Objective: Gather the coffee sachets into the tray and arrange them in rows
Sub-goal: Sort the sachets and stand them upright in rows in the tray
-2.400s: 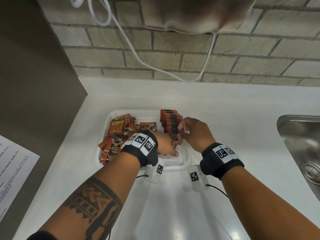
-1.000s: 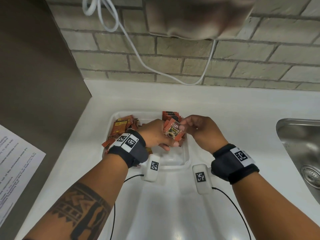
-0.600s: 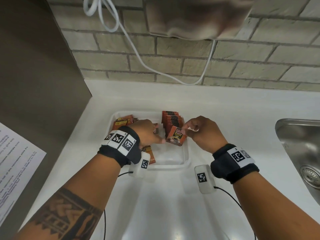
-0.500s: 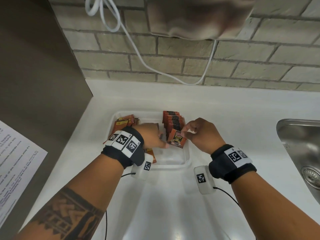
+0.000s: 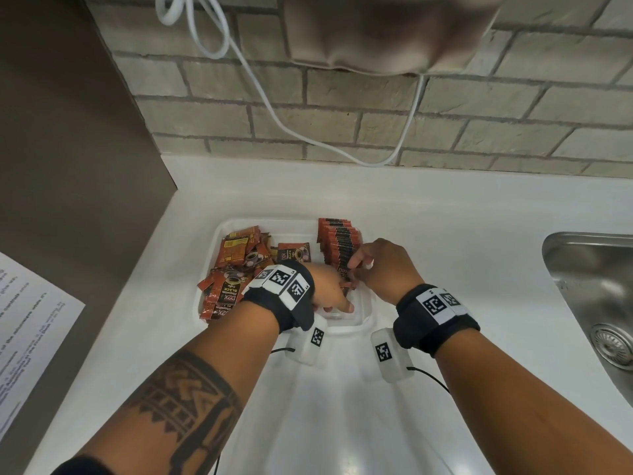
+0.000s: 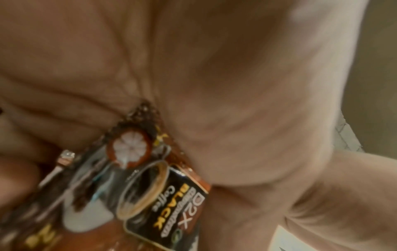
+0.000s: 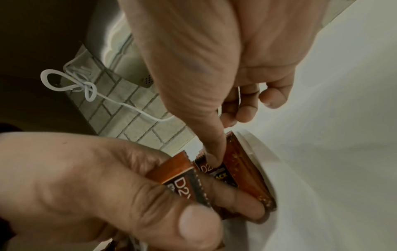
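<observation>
**Another sachet going into the row, loose pile still waiting on the left**

Far left there's a printed paper sheet [image 5: 30,323] hanging off the dark cabinet side, not part of this. Next over, on the white table [image 5: 445,214], sits the clear tray [image 5: 363,320]. Its left half has the loose pile of sachets [image 5: 236,265], all jumbled and overlapping at odd angles, with one lone sachet [image 5: 294,252] lying flat near the middle.

The left hand [image 5: 325,289] is low in the tray's near-middle. In the right wrist view its grip is curled around a held sachet [image 7: 182,178], thumb on top. The left wrist view shows the same kind of printed packet jammed against the palm, but it's blurry, so I'd guess one sachet, maybe more.

A second ago that hand had a sachet lifted up above the tray between both hands; now it's come down to the front end of the row of standing sachets [image 5: 337,245] along the right side. So the next one is basically being slotted in.

The right hand [image 5: 387,269] is at the row's near end, index finger poked down between packets in the wrist view, the other fingers curled in, and I don't see it holding anything itself. Looks like it's keeping the row upright.

Further right is the steel sink [image 5: 596,289], well apart. Everything's in the tray already; row one is growing, the pile still needs sorting.
</observation>
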